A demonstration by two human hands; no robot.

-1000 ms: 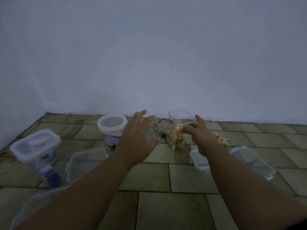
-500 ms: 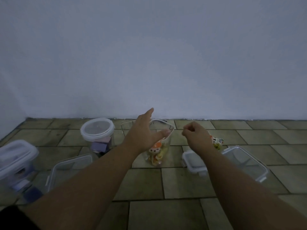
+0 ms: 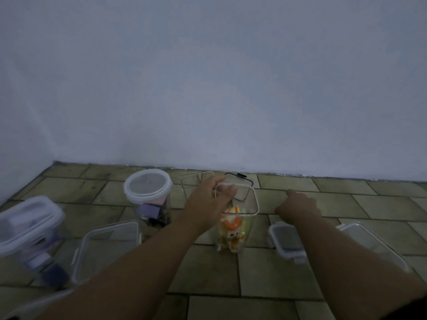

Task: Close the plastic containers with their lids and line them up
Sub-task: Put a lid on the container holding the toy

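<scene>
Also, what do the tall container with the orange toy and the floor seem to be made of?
The tall container looks like clear, glossy plastic: the orange toy shows through its walls. The floor looks like matt olive-brown tiles, perhaps ceramic or stone, with dark joints between them.

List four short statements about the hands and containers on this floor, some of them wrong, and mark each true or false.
1. The left grip holds the rim of the tall container with the orange toy inside. True.
2. That tall container has its lid on. False: its top is open.
3. The round container has a white lid on. True.
4. The right grip holds the small square lid. False: the lid lies on the floor.
</scene>
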